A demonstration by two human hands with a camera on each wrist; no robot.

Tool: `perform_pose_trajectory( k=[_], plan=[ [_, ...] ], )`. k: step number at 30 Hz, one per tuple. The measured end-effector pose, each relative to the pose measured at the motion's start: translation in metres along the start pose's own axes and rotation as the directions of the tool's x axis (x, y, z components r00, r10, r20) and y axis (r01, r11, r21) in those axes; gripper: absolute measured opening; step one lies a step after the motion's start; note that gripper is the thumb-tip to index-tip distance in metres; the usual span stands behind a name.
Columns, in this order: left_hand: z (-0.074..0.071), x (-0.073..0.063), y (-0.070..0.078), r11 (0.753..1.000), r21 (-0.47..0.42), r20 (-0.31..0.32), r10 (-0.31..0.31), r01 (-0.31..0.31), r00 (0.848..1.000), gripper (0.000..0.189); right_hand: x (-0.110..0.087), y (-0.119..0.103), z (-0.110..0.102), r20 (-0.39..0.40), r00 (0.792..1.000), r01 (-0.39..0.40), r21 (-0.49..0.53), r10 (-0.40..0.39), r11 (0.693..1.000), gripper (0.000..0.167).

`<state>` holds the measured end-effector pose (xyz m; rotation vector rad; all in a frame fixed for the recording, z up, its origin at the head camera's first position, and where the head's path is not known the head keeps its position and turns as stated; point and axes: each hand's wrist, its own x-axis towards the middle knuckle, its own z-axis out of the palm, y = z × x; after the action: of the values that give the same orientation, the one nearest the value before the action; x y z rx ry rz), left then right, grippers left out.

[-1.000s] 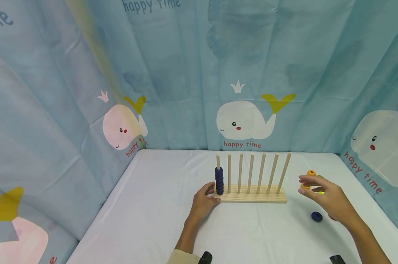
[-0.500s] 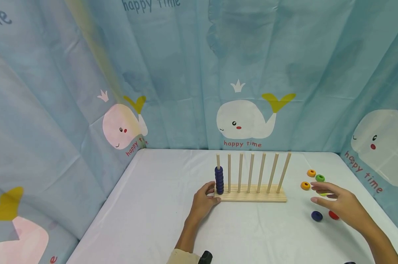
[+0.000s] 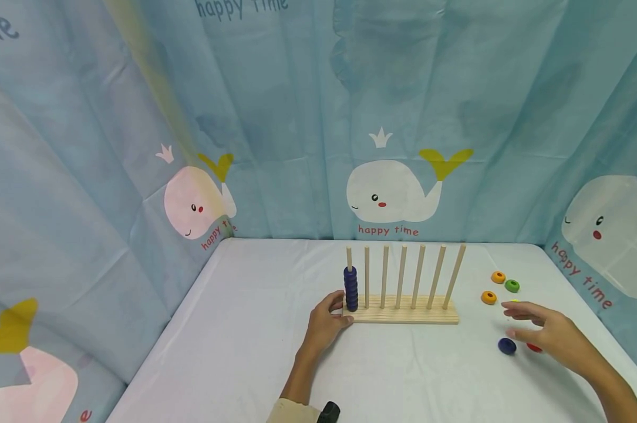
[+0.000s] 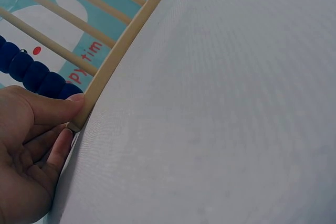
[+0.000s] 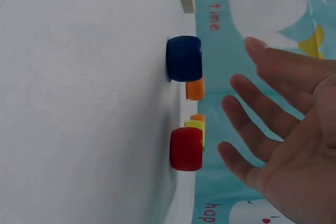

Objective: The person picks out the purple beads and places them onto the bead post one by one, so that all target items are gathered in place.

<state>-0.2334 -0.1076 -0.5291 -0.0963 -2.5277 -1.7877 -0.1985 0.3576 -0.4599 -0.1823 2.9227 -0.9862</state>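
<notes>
A wooden peg rack (image 3: 403, 317) with several upright pegs stands on the white table. Its leftmost peg carries a stack of dark blue beads (image 3: 351, 289). My left hand (image 3: 324, 326) grips the left end of the base, thumb on the front edge, as the left wrist view shows. Over the loose beads at the right hovers my right hand (image 3: 553, 335), fingers spread and holding nothing. Below its fingertips lie a dark blue bead (image 3: 506, 346) and a red bead (image 5: 186, 149), which the hand partly covers in the head view.
Beyond the right hand lie two orange beads (image 3: 489, 298), a green bead (image 3: 512, 285) and a yellow bead (image 5: 195, 125), mostly hidden in the head view. A blue curtain (image 3: 286, 117) with whale prints hangs behind the table (image 3: 233, 329).
My right hand has moved right and toward the table's near side, uncovering the orange and green beads and coming over the blue and red ones. The left hand and rack stay put.
</notes>
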Motion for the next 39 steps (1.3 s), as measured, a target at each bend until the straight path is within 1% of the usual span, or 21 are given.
perform_pose_trajectory(
  k=[3, 7, 12, 15, 21, 25, 31, 34, 39],
  plan=[
    [0.0, 0.0, 0.0, 1.0, -0.008, -0.001, 0.004, -0.004, 1.0, 0.067, 0.002, 0.004, 0.0, 0.061, 0.997, -0.042, 0.047, 0.039, 0.998, 0.068],
    [0.0, 0.0, 0.0, 1.0, -0.003, -0.002, 0.005, -0.005, 1.0, 0.067, 0.004, 0.008, 0.002, 0.102, 0.994, -0.047, 0.027, 0.044, 0.999, 0.068],
    [0.0, -0.001, 0.002, 1.0, 0.005, 0.004, -0.021, 0.021, 1.0, 0.067, 0.005, 0.011, 0.005, 0.135, 0.99, -0.032, 0.01, 0.03, 0.999, 0.06],
    [-0.001, -0.001, 0.003, 1.0, 0.001, 0.002, -0.023, 0.023, 1.0, 0.067, 0.005, 0.012, 0.007, 0.15, 0.988, -0.026, 0.009, 0.024, 1.0, 0.055],
    [0.0, -0.001, 0.003, 1.0, 0.003, -0.003, -0.02, 0.02, 1.0, 0.067, 0.004, 0.013, 0.01, 0.194, 0.979, -0.06, -0.012, 0.061, 0.998, 0.047],
    [0.0, -0.002, 0.002, 1.0, -0.003, -0.004, -0.016, 0.016, 1.0, 0.067, 0.004, 0.014, 0.01, 0.207, 0.975, -0.079, -0.006, 0.078, 0.997, 0.044],
    [0.0, -0.002, 0.001, 1.0, -0.009, -0.003, -0.006, 0.006, 1.0, 0.066, 0.005, 0.015, 0.012, 0.231, 0.966, -0.109, -0.027, 0.112, 0.994, 0.051],
    [0.0, -0.002, 0.002, 1.0, -0.007, -0.004, 0.002, -0.002, 1.0, 0.066, 0.005, 0.016, 0.013, 0.238, 0.963, -0.116, -0.042, 0.123, 0.992, 0.051],
    [0.0, -0.002, 0.001, 1.0, 0.001, 0.001, -0.009, 0.009, 1.0, 0.066, 0.004, 0.016, 0.012, 0.241, 0.961, -0.13, -0.045, 0.137, 0.991, 0.052]
  ],
)
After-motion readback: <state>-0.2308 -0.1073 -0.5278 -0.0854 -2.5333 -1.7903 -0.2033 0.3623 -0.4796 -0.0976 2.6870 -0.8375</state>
